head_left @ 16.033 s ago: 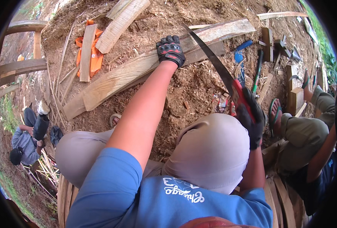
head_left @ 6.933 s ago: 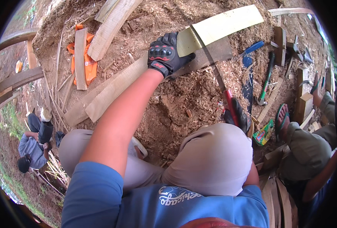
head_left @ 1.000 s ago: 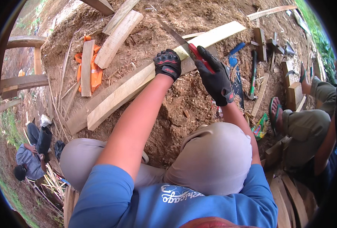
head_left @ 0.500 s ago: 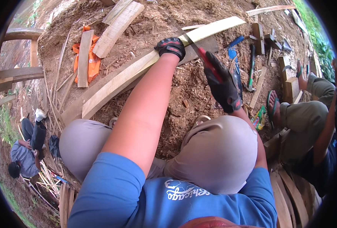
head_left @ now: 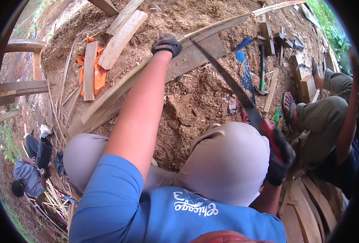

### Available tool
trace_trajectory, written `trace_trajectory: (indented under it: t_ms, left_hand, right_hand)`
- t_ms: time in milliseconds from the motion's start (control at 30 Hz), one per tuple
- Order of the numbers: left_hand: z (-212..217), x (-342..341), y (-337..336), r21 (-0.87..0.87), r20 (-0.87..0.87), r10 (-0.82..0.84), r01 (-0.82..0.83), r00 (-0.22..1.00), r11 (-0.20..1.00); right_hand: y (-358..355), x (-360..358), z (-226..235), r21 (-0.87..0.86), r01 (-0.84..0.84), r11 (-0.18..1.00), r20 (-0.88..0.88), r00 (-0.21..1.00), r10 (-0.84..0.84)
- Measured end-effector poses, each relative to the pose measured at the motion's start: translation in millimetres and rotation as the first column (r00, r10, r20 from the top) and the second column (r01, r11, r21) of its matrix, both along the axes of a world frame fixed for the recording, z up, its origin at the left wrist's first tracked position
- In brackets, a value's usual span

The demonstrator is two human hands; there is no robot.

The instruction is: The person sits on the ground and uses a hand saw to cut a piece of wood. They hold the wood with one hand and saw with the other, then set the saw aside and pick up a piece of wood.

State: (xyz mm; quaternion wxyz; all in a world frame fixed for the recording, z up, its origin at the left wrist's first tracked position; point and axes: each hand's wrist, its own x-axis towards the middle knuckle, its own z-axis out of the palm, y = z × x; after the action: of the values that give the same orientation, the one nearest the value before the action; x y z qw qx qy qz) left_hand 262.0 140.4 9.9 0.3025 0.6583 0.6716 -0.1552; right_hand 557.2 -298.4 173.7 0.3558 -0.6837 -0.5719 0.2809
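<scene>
My left hand (head_left: 166, 45), in a black and red glove, is closed over the upper edge of a long wooden plank (head_left: 120, 83). The plank slants from lower left to upper right above a wider board (head_left: 204, 50) on the ground. My right hand (head_left: 283, 160), also gloved, is beside my right knee, wrapped round the red and black handle of a handsaw (head_left: 238, 89). The saw's dark blade points up and left, its tip close to the plank just right of my left hand; I cannot tell whether they touch.
An orange bag (head_left: 100, 77) lies under a short board at left. At right are a claw hammer (head_left: 262, 71), a blue-handled tool (head_left: 244, 60) and wooden blocks (head_left: 308, 87). A co-worker's sandalled foot (head_left: 289, 111) is close by. Another person (head_left: 28, 174) sits far left.
The saw has come off the plank, and my right hand has drawn it back toward my right knee. The plank has tipped, hiding its pale face. My left hand has shifted slightly left.
</scene>
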Motion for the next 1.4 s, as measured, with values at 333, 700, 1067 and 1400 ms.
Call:
trace_trajectory:
  t_ms: [333,700,1067,1400]
  left_hand:
    - [8,-69,3,0.199,-0.028,-0.193,0.194,0.981,0.960]
    - [-16,-81,-23,0.148,-0.075,-0.180,0.190,0.981,0.971]
    - [-47,-79,-35,0.390,-0.072,-0.105,0.125,0.992,0.913]
    - [-68,-44,-36,0.454,-0.081,0.230,-0.169,0.970,0.875]
  right_hand:
    - [40,1,41,0.089,0.400,0.912,-0.211,0.903,-0.375]
    - [96,-31,-21,-0.142,0.216,0.966,-0.288,0.925,-0.249]
    - [206,-70,-48,-0.169,-0.160,0.973,-0.198,0.972,0.126]
    - [255,-52,14,-0.378,-0.181,0.908,-0.139,0.981,0.138]
